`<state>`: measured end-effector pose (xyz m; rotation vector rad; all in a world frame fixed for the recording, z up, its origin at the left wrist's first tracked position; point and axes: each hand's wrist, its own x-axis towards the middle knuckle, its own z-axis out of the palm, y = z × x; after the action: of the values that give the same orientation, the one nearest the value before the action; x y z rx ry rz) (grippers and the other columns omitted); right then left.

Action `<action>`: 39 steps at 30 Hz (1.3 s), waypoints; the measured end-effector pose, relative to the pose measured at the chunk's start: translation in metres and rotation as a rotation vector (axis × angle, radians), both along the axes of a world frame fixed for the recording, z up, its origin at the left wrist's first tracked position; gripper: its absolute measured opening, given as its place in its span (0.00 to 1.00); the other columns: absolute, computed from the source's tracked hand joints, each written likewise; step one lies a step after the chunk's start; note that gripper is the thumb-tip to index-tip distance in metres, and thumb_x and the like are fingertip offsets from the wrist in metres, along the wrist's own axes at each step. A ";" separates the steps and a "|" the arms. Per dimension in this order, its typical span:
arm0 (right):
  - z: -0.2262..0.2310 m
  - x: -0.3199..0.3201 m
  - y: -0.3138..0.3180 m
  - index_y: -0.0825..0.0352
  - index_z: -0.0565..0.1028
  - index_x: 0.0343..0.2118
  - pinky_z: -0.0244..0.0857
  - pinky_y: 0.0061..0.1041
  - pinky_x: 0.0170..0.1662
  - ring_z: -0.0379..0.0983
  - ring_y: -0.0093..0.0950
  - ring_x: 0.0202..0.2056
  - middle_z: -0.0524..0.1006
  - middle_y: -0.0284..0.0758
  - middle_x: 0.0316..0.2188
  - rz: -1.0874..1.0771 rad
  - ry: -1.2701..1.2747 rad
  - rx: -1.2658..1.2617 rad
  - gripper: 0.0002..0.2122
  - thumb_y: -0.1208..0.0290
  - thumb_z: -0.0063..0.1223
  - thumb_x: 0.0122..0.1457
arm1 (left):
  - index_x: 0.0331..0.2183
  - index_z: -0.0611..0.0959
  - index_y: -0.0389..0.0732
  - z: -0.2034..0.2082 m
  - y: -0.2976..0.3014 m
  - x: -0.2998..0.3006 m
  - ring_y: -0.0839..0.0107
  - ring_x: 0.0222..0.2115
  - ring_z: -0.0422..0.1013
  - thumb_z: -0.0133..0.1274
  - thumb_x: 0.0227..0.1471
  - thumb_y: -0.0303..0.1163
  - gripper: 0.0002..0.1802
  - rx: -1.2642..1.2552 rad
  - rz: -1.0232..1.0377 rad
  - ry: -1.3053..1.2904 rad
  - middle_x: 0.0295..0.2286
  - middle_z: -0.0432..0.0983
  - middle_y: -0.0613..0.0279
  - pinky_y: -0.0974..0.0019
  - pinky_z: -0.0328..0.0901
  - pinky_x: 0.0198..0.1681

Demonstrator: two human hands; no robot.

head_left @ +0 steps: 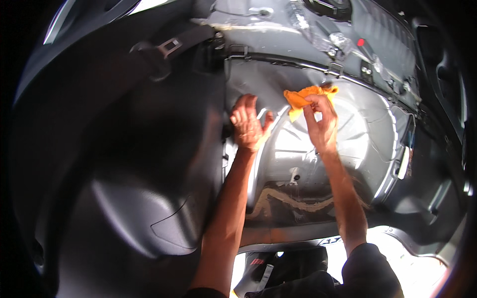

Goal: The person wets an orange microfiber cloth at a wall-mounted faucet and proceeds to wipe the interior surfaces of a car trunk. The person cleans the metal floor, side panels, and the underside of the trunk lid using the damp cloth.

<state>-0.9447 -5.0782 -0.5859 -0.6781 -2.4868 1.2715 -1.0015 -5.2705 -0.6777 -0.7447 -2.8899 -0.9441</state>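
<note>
- Right hand (323,121): fingers and thumb closed in a pinch on orange cloth (301,96); cloth bunched at fingertips, loose corner hanging left of them.
- Left hand (248,126): open, nothing held, thumb out to the right; palm contact with metal unclear.
- Surface: bare grey metal vehicle floor, pressed into a round well (348,141) under and right of right hand; shiny, strong glare patches, raised ribs.
- Nearer the person than right hand: small dark hole (296,177), then wavy tan line (298,202) across metal, then sill (293,235).
- Left of left hand: large dark trim panel (149,116), with strap and metal-edged buckle (170,46) up its far end.
- Beyond both hands: dark crossbar (293,62), more grey metal, clear plastic (340,41), red spot (361,42).
- Right of right hand: white strip-like piece (404,163), dark side trim.
- Behind forearms: bright ground past sill.
</note>
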 end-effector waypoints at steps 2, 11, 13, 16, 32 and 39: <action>0.011 0.006 -0.006 0.67 0.79 0.42 0.72 0.33 0.50 0.78 0.38 0.43 0.80 0.39 0.39 -0.005 0.150 0.095 0.10 0.84 0.63 0.58 | 0.63 0.67 0.42 0.004 -0.002 -0.002 0.51 0.61 0.61 0.62 0.53 0.43 0.40 0.011 0.020 0.003 0.61 0.65 0.51 0.47 0.55 0.63; -0.066 -0.201 0.006 0.64 0.71 0.65 0.56 0.46 0.70 0.64 0.50 0.66 0.68 0.44 0.66 0.177 0.310 0.292 0.23 0.59 0.49 0.71 | 0.63 0.67 0.37 0.000 0.021 -0.010 0.47 0.61 0.61 0.49 0.64 0.50 0.35 0.010 -0.069 0.068 0.62 0.63 0.46 0.45 0.55 0.63; -0.086 -0.180 0.003 0.65 0.66 0.69 0.48 0.47 0.74 0.58 0.49 0.70 0.63 0.46 0.71 0.428 -0.194 0.550 0.31 0.45 0.37 0.74 | 0.63 0.66 0.37 -0.004 0.010 -0.008 0.47 0.61 0.62 0.49 0.65 0.45 0.33 -0.017 -0.022 0.061 0.62 0.64 0.47 0.45 0.56 0.63; -0.068 -0.126 0.016 0.71 0.66 0.68 0.44 0.45 0.75 0.51 0.46 0.73 0.61 0.52 0.71 0.282 -0.444 0.476 0.39 0.37 0.30 0.73 | 0.63 0.67 0.37 0.004 -0.005 -0.004 0.48 0.64 0.60 0.51 0.62 0.39 0.32 -0.055 -0.026 0.028 0.62 0.63 0.49 0.46 0.55 0.67; -0.038 -0.095 0.104 0.73 0.82 0.41 0.74 0.48 0.50 0.80 0.44 0.44 0.83 0.46 0.41 0.432 -0.600 0.727 0.21 0.58 0.45 0.68 | 0.63 0.67 0.35 0.009 0.000 -0.004 0.48 0.66 0.58 0.52 0.60 0.36 0.32 -0.092 -0.032 0.003 0.62 0.63 0.48 0.42 0.52 0.71; -0.088 -0.169 0.051 0.80 0.73 0.56 0.63 0.49 0.63 0.72 0.50 0.55 0.73 0.55 0.55 0.259 -0.405 0.685 0.22 0.67 0.44 0.65 | 0.63 0.67 0.35 0.009 0.006 -0.010 0.49 0.65 0.58 0.54 0.58 0.35 0.34 -0.077 -0.047 0.011 0.62 0.63 0.48 0.43 0.52 0.71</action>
<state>-1.1139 -5.0269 -0.6738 -0.4707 -3.1425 0.2745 -1.0111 -5.2646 -0.6689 -0.8237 -2.9264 -0.8332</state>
